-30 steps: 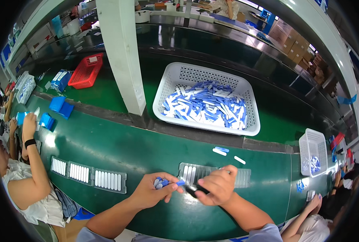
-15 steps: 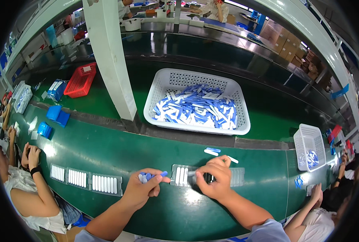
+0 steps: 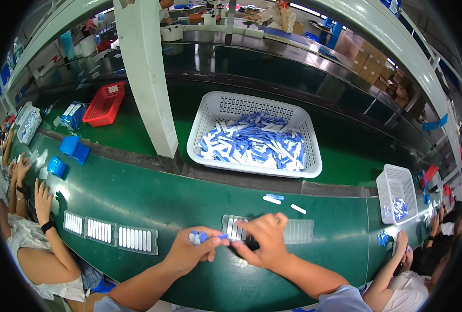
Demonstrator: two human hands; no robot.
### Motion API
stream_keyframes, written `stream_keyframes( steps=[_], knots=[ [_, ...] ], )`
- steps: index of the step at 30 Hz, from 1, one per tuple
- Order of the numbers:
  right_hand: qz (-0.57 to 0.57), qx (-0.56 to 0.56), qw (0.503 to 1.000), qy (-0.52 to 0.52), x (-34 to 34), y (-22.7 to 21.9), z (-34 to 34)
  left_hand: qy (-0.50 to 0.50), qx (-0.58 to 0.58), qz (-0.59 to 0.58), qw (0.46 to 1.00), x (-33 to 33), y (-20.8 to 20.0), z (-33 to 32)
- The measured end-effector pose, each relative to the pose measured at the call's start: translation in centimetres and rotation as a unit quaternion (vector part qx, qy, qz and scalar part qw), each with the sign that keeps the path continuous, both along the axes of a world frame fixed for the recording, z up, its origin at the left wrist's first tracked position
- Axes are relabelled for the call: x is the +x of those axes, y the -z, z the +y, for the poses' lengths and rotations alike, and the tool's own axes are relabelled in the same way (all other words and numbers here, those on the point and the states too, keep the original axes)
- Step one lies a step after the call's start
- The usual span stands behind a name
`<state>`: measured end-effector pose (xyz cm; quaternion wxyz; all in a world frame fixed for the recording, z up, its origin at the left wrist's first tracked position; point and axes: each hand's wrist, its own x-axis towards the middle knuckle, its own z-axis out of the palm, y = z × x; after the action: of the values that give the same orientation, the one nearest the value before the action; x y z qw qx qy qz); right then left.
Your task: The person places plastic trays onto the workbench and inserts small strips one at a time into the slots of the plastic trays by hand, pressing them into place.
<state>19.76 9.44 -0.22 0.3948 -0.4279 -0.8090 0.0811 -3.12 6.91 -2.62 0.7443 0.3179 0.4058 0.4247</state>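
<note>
My left hand is closed round a bunch of small flat blue-and-white sticks with rounded ends; one blue stick juts out past its fingertips toward the right. Close to that tip is my right hand, thumb and fingers apart, slightly blurred, with nothing visible in it. Beneath the right hand lies a clear plastic slotted tray. White sticks stand side by side in its left part, its right slots show bare, and the hand hides its middle. Beyond the tray, a few loose sticks and a single white stick rest on the green table.
A large white basket heaped with blue and white sticks stands behind the tray, beside a white post. Filled clear trays lie to the left. A smaller white basket is at right, a red basket far left. Co-workers sit on both sides.
My right hand has moved left from over the tray's middle toward my left hand, and its pinched fingers have spread. A stick now juts farther from my left hand.
</note>
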Motion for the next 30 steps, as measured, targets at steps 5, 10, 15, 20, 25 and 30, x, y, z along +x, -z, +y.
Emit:
stream_keyframes(
  steps=[5,10,15,20,25,30],
  knots=[
    [0.208,-0.126,0.969,-0.045,0.5,2.2,-0.3,0.082,-0.019,0.004,0.996,0.5,0.0,-0.3],
    [0.261,-0.072,0.963,0.02,3.2,2.2,1.9,0.007,-0.1,-0.218,0.971,-0.4,-0.4,0.7],
    [0.107,-0.105,0.989,-0.006,3.4,1.7,2.3,0.009,-0.125,-0.23,0.965,-0.5,-0.2,1.0],
    [0.066,-0.069,0.995,-0.021,3.0,1.4,2.0,0.077,-0.115,-0.179,0.974,-0.9,0.0,0.8],
    [-0.03,-0.041,0.999,-0.014,3.2,1.3,2.0,0.085,-0.117,-0.16,0.977,-0.9,-0.3,0.9],
    [-0.082,-0.024,0.995,0.055,2.4,0.7,1.6,0.105,-0.127,-0.147,0.975,-1.1,-0.3,0.6]
  ],
)
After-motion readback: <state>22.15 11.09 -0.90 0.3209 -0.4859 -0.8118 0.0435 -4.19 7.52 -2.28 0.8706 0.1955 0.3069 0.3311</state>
